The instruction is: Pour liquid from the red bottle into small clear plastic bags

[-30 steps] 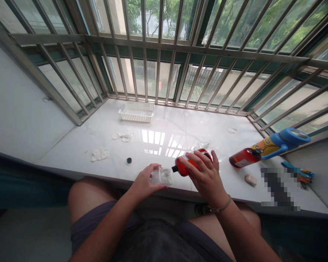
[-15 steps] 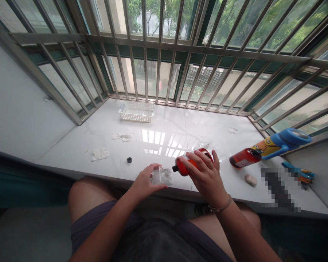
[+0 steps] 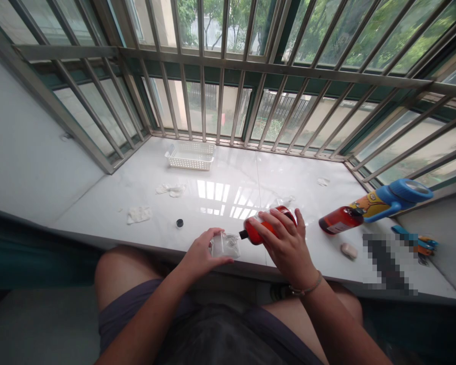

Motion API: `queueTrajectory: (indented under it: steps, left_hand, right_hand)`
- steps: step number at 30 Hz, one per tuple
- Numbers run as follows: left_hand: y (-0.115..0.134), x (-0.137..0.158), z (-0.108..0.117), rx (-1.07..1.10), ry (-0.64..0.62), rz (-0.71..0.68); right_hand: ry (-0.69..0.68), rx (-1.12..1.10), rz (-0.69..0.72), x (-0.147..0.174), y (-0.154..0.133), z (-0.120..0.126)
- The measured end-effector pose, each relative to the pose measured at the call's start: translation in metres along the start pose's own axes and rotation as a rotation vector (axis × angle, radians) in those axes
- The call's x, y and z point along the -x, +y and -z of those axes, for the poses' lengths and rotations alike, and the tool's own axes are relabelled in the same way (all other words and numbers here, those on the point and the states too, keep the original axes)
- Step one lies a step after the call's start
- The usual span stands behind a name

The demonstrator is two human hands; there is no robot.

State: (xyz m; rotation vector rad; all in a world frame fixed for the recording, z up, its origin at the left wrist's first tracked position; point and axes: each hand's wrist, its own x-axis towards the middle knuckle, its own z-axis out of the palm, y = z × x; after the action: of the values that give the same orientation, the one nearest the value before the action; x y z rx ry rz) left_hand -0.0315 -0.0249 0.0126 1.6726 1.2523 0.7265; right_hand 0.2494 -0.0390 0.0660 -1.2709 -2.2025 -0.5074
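My left hand (image 3: pixel 203 252) is closed around the sides of a small clear plastic bag or box (image 3: pixel 226 245); which of the two I cannot tell. Something thin and wiry shows at its upper right, too small to name. In my right hand (image 3: pixel 289 243) is a red bottle (image 3: pixel 254 232), tipped over so that its black nozzle (image 3: pixel 243 234) points left, close to the clear plastic piece. Any liquid at the nozzle is too fine to make out. On the counter left of my hands sits a small black cap (image 3: pixel 180 223).
Crumpled white tissues (image 3: pixel 139 215) and a white basket (image 3: pixel 190 156) are on the white counter (image 3: pixel 110 203). To the right stand a second red bottle (image 3: pixel 340 220), a blue-yellow flask (image 3: pixel 391 198), a pinkish block (image 3: pixel 348 250) and a blue-orange tool (image 3: pixel 425 245). Metal bars (image 3: pixel 228 63) close the far side.
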Motion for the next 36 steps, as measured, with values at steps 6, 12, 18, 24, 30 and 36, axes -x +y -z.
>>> queueTrajectory:
  steps: [6, 12, 18, 24, 30, 36]
  left_hand:
    - [0.0, -0.0003, -0.0005, 0.006, 0.002, 0.0]
    - [-0.0016, -0.0002, -0.0005, 0.002, -0.003, -0.003]
    - [-0.0012, -0.0001, -0.0001, 0.002, -0.019, 0.008]
    - [-0.0025, 0.0, -0.0006, 0.006, -0.005, 0.0]
    - [-0.0052, -0.0003, -0.0007, 0.002, -0.011, -0.002]
    - [-0.0052, 0.0, -0.0009, -0.003, -0.017, 0.001]
  right_hand:
    - [0.005, 0.002, 0.003, 0.0, 0.0002, -0.0001]
    - [0.004, 0.006, 0.007, -0.0004, 0.0002, -0.0004]
    - [0.005, 0.0, 0.013, -0.0009, 0.0005, 0.0002]
    - [0.0, -0.003, 0.027, -0.0018, 0.0006, 0.0017]
    - [0.012, 0.009, 0.044, -0.0019, 0.0015, 0.0002]
    - [0.005, 0.01, 0.049, -0.0022, 0.0025, -0.0006]
